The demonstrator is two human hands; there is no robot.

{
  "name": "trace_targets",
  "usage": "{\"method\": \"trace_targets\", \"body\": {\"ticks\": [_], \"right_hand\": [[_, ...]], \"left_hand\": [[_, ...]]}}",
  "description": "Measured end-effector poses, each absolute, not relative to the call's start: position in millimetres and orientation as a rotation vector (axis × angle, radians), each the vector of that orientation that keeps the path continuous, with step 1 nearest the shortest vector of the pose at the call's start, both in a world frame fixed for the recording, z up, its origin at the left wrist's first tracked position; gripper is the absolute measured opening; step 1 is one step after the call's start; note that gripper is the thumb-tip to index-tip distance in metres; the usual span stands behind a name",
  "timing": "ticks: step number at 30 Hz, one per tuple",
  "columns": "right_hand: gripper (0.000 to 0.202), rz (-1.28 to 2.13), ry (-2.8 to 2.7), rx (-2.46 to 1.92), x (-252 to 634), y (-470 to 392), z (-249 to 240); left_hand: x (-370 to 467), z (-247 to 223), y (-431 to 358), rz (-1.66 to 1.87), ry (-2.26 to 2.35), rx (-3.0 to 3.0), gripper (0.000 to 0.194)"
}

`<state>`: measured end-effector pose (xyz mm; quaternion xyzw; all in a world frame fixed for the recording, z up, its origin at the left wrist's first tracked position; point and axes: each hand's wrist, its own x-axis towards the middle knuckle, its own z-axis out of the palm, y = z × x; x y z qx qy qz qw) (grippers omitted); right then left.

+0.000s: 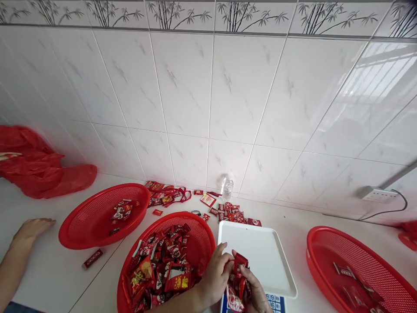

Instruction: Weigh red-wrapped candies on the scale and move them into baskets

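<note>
A bunch of shiny red wrapped snack packets (239, 284) is held in my right hand (256, 289), low over the front of a white scale tray (260, 256). My left hand (215, 274) reaches in from the left, its fingers bent and closed against the same packets; its fingertips partly hide them. Just left of it stands a red mesh basket (199, 230) filled with small red packets and some larger red bags (178, 277). Below the tray, blue-and-white scale keys (275, 302) show in part.
Another person's hand (34, 228) rests at the far left, near a second red basket (81, 217) with few packets. A third basket (316, 248) stands at right. Loose packets (231, 213), a clear bottle (228, 189) and a power strip (379, 194) lie along the tiled wall.
</note>
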<state>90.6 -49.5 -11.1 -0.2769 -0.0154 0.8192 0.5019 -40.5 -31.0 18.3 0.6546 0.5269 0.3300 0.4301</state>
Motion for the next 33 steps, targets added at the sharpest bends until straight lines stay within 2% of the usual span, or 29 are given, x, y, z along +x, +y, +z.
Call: {"method": "trace_targets", "body": {"ticks": [4, 10, 15, 19, 21, 25, 33], "right_hand": [[0.052, 1.972, -0.012, -0.700, 89, -52, -14], [0.062, 1.920, 0.003, -0.727, 97, -55, -8], [0.061, 1.887, 0.011, -0.793, 110, -60, -12], [0.063, 1.878, 0.077, -0.791, 121, -68, -18], [0.062, 1.882, 0.093, -0.794, 125, -72, -20], [0.062, 1.910, 0.123, -0.813, 127, -80, -25], [0.058, 1.956, 0.081, -0.818, 124, -86, -26]], "left_hand": [[-39, 15, -31, 0.764, 1.225, 1.475, 0.031], [-38, 12, -37, 0.721, 0.968, 1.210, 0.041], [-58, -5, -23, 0.805, 1.155, 1.261, 0.038], [-94, -38, -8, 0.811, 1.497, 1.448, 0.026], [-111, -59, -7, 0.561, 1.626, 1.591, 0.034], [-126, -91, -13, 0.169, 1.583, 1.822, 0.053], [-123, -97, -3, 0.007, 1.632, 1.932, 0.070]]}}
